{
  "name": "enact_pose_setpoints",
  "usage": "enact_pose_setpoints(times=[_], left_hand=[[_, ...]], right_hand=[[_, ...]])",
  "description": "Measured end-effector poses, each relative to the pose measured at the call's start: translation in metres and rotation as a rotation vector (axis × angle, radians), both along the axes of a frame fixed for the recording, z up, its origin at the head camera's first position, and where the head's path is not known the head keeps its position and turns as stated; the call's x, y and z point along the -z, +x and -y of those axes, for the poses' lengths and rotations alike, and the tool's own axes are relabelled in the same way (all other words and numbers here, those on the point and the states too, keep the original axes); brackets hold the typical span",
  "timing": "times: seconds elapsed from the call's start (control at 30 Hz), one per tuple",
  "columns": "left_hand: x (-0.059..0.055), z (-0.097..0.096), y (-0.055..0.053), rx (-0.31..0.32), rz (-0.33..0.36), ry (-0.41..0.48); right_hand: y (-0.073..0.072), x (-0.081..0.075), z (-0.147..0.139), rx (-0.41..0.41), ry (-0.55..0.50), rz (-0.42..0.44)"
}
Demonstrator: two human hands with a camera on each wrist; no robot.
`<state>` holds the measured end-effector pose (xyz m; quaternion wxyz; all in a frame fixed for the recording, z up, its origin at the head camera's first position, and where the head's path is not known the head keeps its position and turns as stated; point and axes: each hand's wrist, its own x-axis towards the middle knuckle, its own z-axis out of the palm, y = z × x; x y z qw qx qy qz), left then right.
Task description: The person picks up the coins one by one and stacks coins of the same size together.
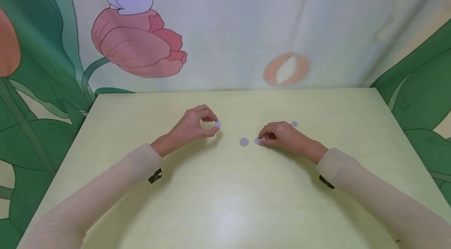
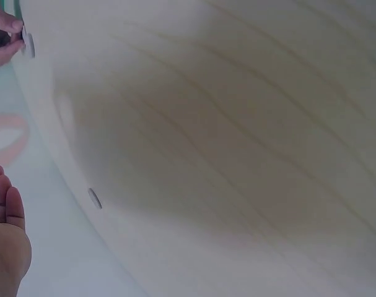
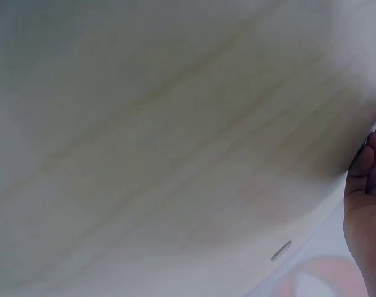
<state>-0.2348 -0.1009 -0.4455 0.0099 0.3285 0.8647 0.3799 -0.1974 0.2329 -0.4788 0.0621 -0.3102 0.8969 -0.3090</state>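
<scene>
Between thumb and fingers my left hand [image 1: 195,123] pinches a small pale grey disc [image 1: 218,124], held just above the table. The right hand [image 1: 282,135] grips a similar disc [image 1: 257,140] by its edge, low at the tabletop; its fingers cover part of it. To the left of that one, another disc [image 1: 244,141] lies flat. Behind the right hand rests a further disc [image 1: 294,123], also visible in the right wrist view as a thin disc [image 3: 281,250]. In the left wrist view a disc [image 2: 95,198] lies on the table, apart from the left hand [image 2: 7,229].
A pale yellow wooden table [image 1: 225,194] spans the space below both arms. Past its far edge hangs a curtain [image 1: 225,26] printed with flowers and a white rabbit. Black straps [image 1: 155,175] show at the sleeve cuffs.
</scene>
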Motion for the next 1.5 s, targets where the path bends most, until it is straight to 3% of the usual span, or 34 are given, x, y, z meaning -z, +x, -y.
enact_pose_setpoints(times=[0.53,1.0,1.33,1.5], left_hand=[[0.000,-0.028,0.005,0.090,0.002,-0.020],[0.002,-0.047,0.006,0.127,-0.002,-0.037],[0.003,-0.059,0.005,0.159,-0.056,-0.057],[0.003,-0.066,0.005,0.163,-0.004,-0.070]], right_hand=[[0.000,-0.002,0.001,-0.008,0.016,-0.001],[-0.001,-0.003,0.000,-0.018,0.019,0.003],[-0.002,-0.002,-0.001,-0.014,0.010,-0.009],[-0.001,-0.002,0.001,-0.016,0.030,-0.033]])
